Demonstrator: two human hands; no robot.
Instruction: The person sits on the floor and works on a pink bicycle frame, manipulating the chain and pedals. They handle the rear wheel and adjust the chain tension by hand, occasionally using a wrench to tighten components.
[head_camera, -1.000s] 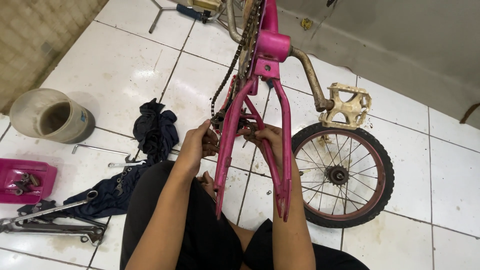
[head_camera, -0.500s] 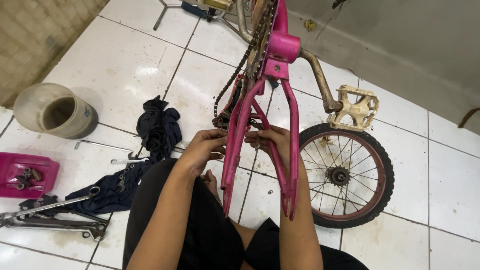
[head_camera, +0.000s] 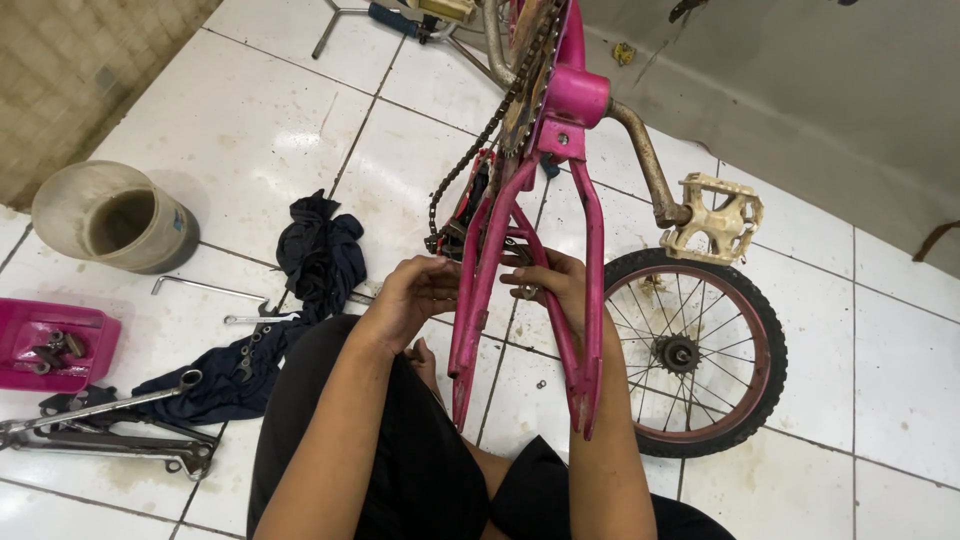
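Note:
A pink bicycle frame (head_camera: 572, 100) stands upside down before me, its two rear stays (head_camera: 590, 300) pointing toward my lap. My left hand (head_camera: 415, 295) rests against the left stay, fingers curled at a small part beside the hanging chain (head_camera: 470, 165). My right hand (head_camera: 550, 285) is between the stays, fingers pinching a small metal piece against the right stay. A rusty crank with a cream pedal (head_camera: 715, 220) sticks out to the right.
A detached small wheel (head_camera: 700, 350) lies flat on the white tiles at right. At left are a dark rag (head_camera: 320, 255), wrenches (head_camera: 110, 410), a pink tray (head_camera: 50, 340) of bolts and a dirty bucket (head_camera: 110, 215). A grey wall runs at the back right.
Both hands have shifted slightly down the stays toward me, and the view has tilted so the frame sits more to the right. The wheel and tools lie unchanged.

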